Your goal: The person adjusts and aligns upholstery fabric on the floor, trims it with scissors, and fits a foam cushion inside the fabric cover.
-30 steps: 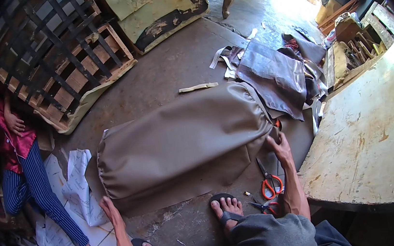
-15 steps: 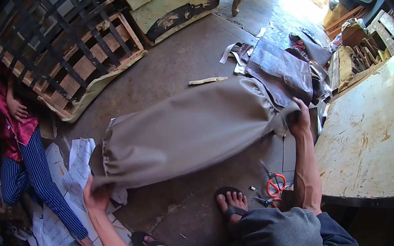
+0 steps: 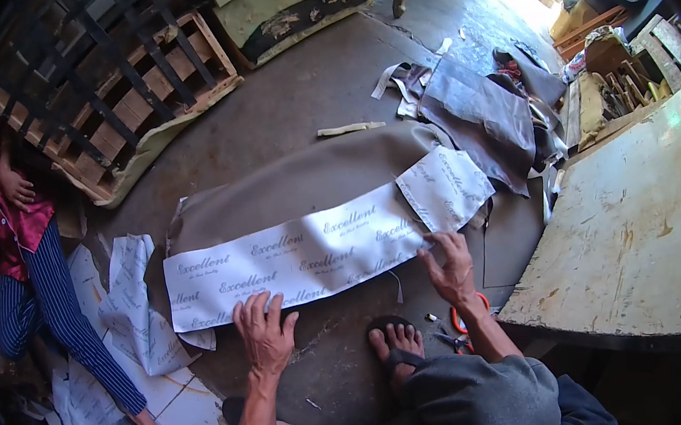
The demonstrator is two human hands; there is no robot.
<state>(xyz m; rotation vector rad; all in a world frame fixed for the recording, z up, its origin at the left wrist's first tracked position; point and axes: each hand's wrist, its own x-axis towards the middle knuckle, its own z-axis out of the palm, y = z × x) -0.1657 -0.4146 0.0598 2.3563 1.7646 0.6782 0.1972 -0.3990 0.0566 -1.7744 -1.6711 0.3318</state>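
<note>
A long brown leatherette piece (image 3: 295, 180) lies on the floor in front of me. Its near side is folded over, so the white printed backing (image 3: 279, 266) faces up. At the right end, a smaller flap of backing (image 3: 445, 190) is turned over on top. My left hand (image 3: 265, 334) rests open at the near edge, fingertips on the backing. At the right part of that edge is my right hand (image 3: 451, 271), its fingers apart and slightly bent, with nothing gripped. Orange-handled scissors (image 3: 458, 332) lie beside my right forearm, partly hidden by it.
Someone in a red top and striped trousers (image 3: 65, 302) is at the left, beside backing scraps (image 3: 135, 311). A webbed wooden frame (image 3: 125, 94) stands far left. Dark leatherette scraps (image 3: 481, 117) are piled to the right, behind a worn board (image 3: 619, 223). A wood strip (image 3: 351, 128) lies beyond the piece.
The near side of the leatherette has been folded over, exposing its white backing. Both hands have let go of the ends and moved inward to the near edge.
</note>
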